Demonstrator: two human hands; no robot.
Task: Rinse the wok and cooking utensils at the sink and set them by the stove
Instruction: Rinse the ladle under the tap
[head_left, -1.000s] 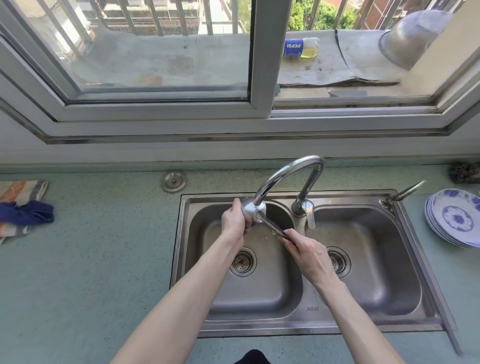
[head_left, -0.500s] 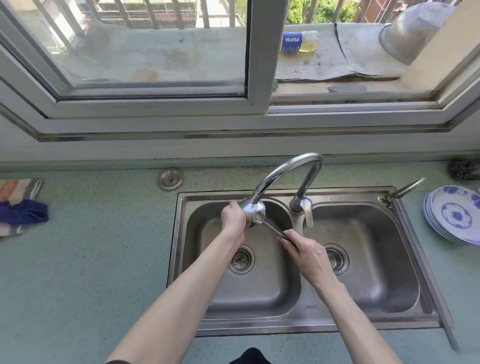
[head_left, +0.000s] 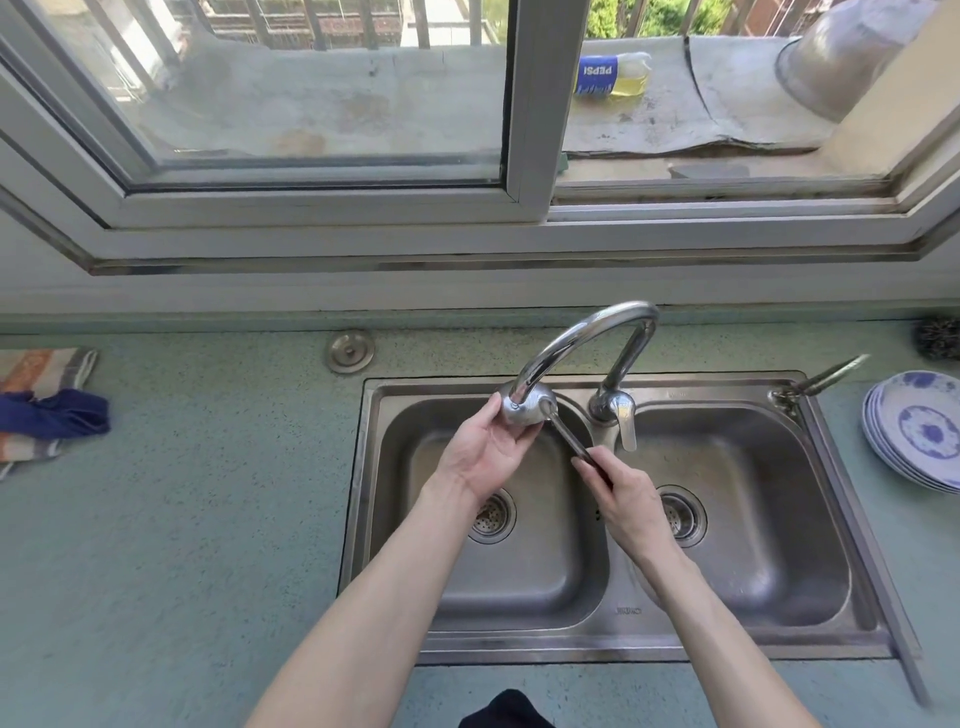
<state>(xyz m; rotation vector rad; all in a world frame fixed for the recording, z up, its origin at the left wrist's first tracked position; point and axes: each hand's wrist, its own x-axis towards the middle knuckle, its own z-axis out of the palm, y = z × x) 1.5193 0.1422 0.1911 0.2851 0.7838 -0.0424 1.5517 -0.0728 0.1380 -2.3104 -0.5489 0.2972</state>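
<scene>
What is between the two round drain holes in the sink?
In the head view, the steel divider separating the two basins lies between the left drain and the right drain. The right hand, holding the ladle handle, hangs above it.

Both bare forearms reach forward. The left hand (head_left: 488, 449) cups the ladle (head_left: 524, 410) bowl, palm up; the right hand (head_left: 621, 499) grips its handle, fingers curled.

Home kitchen, double steel sink (head_left: 779, 642), tap (head_left: 582, 338), stacked plates (head_left: 919, 431), window counter (head_left: 182, 493)
</scene>
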